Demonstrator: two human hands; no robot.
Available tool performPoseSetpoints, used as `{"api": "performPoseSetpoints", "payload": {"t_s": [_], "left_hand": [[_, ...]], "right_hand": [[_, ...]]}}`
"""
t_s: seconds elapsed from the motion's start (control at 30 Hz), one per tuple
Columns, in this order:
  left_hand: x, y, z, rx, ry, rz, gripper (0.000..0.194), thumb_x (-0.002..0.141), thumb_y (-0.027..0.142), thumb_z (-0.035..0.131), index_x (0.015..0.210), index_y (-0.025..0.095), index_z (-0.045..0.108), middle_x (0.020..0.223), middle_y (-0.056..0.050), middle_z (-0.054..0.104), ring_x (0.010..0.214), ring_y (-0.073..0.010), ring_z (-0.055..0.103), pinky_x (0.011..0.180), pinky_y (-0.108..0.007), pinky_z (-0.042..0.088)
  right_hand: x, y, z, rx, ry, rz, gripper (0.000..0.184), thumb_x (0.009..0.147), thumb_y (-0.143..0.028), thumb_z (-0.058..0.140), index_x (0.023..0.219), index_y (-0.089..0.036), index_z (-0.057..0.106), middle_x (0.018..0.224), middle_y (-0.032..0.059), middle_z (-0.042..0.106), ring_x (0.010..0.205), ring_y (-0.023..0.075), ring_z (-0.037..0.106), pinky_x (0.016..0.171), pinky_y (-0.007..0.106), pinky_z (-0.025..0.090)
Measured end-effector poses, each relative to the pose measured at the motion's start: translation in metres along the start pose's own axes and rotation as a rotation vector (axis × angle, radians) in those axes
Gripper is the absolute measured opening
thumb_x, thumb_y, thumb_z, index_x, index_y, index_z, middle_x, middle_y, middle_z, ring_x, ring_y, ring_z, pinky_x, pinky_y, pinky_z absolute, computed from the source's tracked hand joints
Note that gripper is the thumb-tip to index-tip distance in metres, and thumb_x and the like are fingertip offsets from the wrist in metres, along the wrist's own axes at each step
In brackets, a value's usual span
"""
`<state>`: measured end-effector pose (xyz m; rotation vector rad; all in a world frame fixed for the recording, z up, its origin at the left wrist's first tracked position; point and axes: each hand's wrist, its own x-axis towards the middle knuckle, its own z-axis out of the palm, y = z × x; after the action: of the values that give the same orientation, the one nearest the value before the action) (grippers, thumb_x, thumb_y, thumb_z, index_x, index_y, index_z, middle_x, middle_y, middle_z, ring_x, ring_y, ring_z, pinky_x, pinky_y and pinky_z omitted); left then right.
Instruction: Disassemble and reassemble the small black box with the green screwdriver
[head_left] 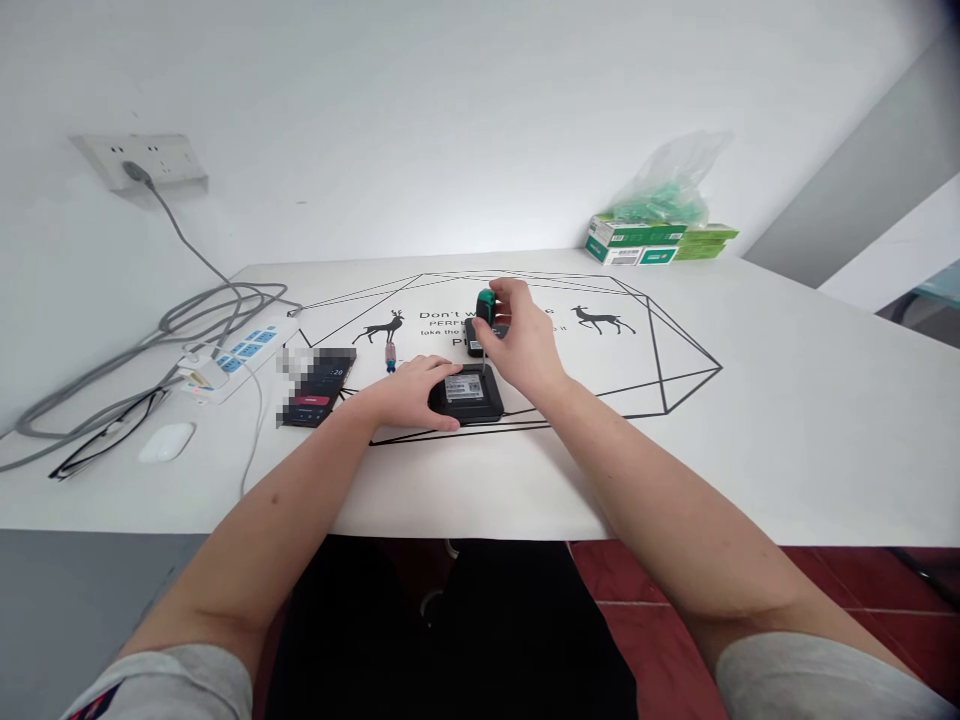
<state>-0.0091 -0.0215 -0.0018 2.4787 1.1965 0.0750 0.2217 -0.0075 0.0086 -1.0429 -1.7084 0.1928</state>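
A black, flat square device (487, 405) with a white label lies on the table mat. My left hand (411, 392) rests against its left side, thumb along the near edge and fingers over the top, gripping it. In my right hand (525, 335) is a screwdriver (486, 305) with a green and black handle, held upright. Its shaft points down to the device's far right corner; whether the tip sits in a screw is too small to tell. Just behind the device lies another small black item (472, 338), partly hidden by my right hand.
A second, small screwdriver (390, 358) lies left of the device, near a phone (319, 388). Further left are a power strip (251, 350), coiled grey cable (97, 385), glasses (112, 432) and a white earphone case (167, 442). Green-and-white boxes (634, 240) under a plastic bag (671, 190) stand back right.
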Motion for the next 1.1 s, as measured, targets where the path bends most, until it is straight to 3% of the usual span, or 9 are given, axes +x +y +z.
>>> {"api": "performPoseSetpoints", "payload": {"t_s": [1.1], "left_hand": [[0.0007,-0.0028,0.0013,-0.012,0.009,0.012,0.107,0.081,0.072,0.078,0.172,0.028,0.042,0.176,-0.013,0.04,0.162,-0.0392,0.036,0.134,-0.054,0.031]], "right_hand": [[0.0026,0.0023,-0.003,0.025,0.1,-0.043,0.045,0.092,-0.03,0.065,0.134,-0.028,0.051,0.124,0.0109,0.078,0.093,0.0261,0.078,0.09,0.053,0.07]]}}
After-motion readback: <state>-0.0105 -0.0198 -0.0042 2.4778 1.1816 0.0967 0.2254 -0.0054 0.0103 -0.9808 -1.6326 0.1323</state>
